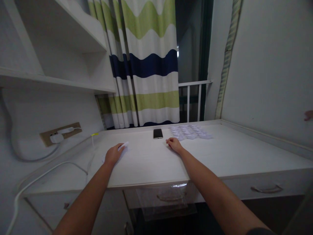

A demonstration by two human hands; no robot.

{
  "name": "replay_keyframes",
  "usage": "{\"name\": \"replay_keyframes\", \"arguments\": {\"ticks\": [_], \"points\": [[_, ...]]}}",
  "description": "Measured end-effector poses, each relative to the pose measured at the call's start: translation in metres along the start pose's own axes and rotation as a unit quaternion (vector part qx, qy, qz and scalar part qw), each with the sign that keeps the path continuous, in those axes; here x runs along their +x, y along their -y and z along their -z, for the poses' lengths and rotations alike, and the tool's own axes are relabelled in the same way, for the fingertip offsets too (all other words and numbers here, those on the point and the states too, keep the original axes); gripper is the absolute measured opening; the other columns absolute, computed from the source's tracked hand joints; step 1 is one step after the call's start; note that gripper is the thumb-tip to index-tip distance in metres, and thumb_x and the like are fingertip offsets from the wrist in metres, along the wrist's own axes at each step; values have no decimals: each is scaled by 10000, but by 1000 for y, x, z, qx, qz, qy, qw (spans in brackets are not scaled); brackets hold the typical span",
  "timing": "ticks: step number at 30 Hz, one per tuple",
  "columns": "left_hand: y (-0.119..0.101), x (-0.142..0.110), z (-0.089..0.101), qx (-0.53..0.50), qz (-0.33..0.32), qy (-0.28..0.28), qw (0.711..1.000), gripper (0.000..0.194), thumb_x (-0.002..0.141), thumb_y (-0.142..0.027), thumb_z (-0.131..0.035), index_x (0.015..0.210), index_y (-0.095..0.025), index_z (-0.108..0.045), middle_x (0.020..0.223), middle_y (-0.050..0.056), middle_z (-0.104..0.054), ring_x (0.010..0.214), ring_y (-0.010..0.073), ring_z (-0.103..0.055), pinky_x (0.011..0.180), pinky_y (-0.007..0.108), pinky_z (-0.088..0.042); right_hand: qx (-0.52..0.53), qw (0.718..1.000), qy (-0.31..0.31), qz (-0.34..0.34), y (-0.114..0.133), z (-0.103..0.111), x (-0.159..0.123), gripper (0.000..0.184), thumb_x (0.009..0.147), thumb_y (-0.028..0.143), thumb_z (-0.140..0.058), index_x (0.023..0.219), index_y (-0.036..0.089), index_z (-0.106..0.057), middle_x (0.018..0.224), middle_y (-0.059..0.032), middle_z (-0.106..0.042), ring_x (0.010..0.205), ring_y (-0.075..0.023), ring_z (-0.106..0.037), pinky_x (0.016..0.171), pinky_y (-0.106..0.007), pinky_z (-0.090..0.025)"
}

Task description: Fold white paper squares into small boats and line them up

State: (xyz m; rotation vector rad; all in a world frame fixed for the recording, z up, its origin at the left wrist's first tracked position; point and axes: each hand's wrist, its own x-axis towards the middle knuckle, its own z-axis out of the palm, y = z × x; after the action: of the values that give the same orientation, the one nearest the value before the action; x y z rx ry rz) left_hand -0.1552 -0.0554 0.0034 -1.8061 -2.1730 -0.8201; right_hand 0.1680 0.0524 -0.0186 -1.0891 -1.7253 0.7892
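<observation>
My left hand is closed over the left part of the white desk. It grips a thin white piece of paper, whose edge sticks out past the fingers; the rest is hidden by the hand. Near the middle of the desk, my right hand has its fingers curled together in a pinch. Whatever may be between those fingertips is too small to make out. Just beyond it, several small white folded pieces lie in rows. A dark phone rests flat between the two hands, farther back.
A striped curtain hangs behind the desk. On the left are a wall socket with a plug, a white cable and a shelf overhead. Clear plastic hangs at the drawer front. Another hand shows at the right edge.
</observation>
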Motion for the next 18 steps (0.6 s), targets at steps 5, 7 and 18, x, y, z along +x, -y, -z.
{"name": "replay_keyframes", "arguments": {"ticks": [5, 7, 18], "points": [[-4, 11, 5, -150, 54, -133, 978, 386, 771, -435, -418, 1043, -214, -580, 1021, 53, -635, 921, 218, -570, 813, 305, -410, 5, 1000, -1, -13, 1, -1, 0, 231, 722, 278, -483, 549, 137, -542, 415, 40, -441, 389, -65, -377, 453, -202, -298], [-15, 21, 3, -284, 78, -169, 941, 385, 752, -429, -446, 1008, -178, -585, 1025, 54, -630, 944, 204, -560, 813, 292, -424, 16, 1000, 1, -14, 1, -2, 0, 230, 725, 275, -487, 550, 136, -541, 410, 42, -443, 379, -62, -379, 444, -200, -302], [-174, 39, -46, -745, 130, 151, 637, 431, 756, -477, -428, 988, -143, -572, 802, 65, -672, 709, 206, -624, 664, 338, -485, 240, 965, 23, -101, 16, 4, -4, 445, 795, 482, -412, 643, 106, -596, 626, -77, -613, 522, -100, -561, 467, -197, -409]]}}
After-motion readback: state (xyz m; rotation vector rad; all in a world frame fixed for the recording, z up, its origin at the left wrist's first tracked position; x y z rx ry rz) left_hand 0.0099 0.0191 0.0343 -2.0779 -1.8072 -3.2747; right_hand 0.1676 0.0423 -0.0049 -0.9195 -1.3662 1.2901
